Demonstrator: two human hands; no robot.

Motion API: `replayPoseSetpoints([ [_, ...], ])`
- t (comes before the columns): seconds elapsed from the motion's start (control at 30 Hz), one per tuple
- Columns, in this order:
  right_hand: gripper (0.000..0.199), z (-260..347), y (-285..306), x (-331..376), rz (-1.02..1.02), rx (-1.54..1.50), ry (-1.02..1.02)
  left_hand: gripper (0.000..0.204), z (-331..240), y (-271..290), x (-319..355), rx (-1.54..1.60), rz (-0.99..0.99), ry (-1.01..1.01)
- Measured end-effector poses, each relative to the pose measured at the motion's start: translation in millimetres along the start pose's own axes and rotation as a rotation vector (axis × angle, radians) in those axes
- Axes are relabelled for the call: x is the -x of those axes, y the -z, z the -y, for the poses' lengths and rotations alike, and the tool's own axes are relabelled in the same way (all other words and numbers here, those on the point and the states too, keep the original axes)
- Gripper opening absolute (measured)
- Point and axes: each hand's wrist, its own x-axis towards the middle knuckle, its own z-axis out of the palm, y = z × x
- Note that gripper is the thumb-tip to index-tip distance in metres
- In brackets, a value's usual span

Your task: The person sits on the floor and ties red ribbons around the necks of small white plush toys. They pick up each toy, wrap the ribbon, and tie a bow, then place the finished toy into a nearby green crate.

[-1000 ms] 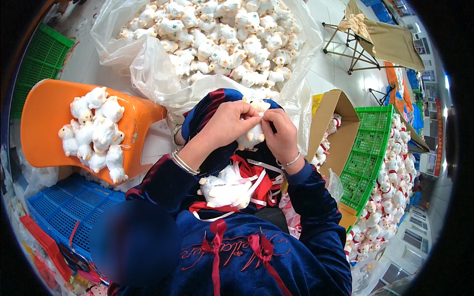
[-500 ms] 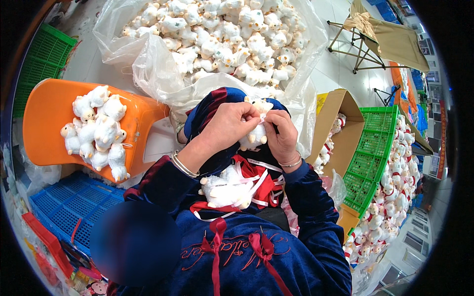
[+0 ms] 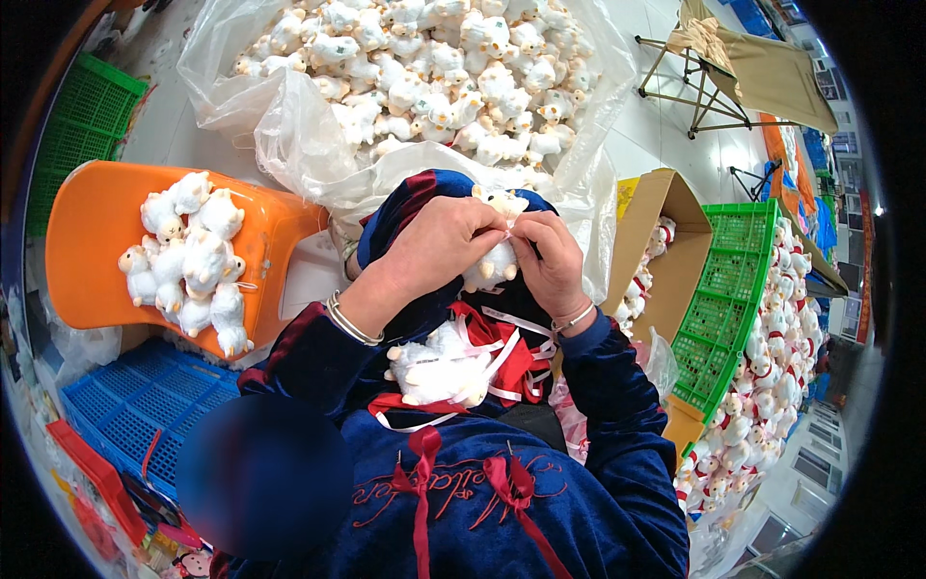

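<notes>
Above my lap, a small white plush animal [image 3: 492, 269] with a cream-coloured muzzle and ears sits upright between my hands. My left hand [image 3: 424, 253] is closed in a pinch at its neck. From the other side my right hand [image 3: 552, 261] pinches at the same spot, thumb and forefinger together. A thin white ribbon [image 3: 508, 233] shows between the fingertips, mostly covered by them. Nearer to me on my lap lies another white plush animal [image 3: 432, 374], on its side, beside red cloth pieces [image 3: 523, 365] with white ribbons.
A big clear plastic bag [image 3: 299, 125] full of white plush animals stands ahead. To the left, an orange chair [image 3: 87, 251] bears several more; a blue crate [image 3: 145, 396] is below it. On the right are a cardboard box [image 3: 680, 232], a green crate [image 3: 719, 289] and plush animals with red collars [image 3: 762, 386].
Both hands have drawn slightly closer together at the plush animal's neck, and my right fingertips have moved a little left. The plush animals on my lap and chair stay put.
</notes>
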Motion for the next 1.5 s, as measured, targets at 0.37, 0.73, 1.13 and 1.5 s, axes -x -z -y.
replayPoseSetpoints([
  [0.37,0.019,4.5,3.6,-1.7,0.021,-0.014,-0.005,0.011,-3.1,-7.0,3.8,-0.17,-0.05,-0.086],
  [0.73,0.019,11.9,1.5,7.6,-0.028,-0.077,-0.163,0.012,-3.0,-12.3,12.8,-0.087,-0.138,-0.045],
  [1.13,0.012,19.1,-9.8,15.7,-0.111,-0.322,-0.504,0.013,-3.9,-11.4,19.6,0.083,-0.175,0.045],
  [1.5,0.012,26.1,1.3,6.2,-0.043,-0.445,-0.7,0.011,-0.3,-13.1,20.0,0.052,-0.156,0.06],
])
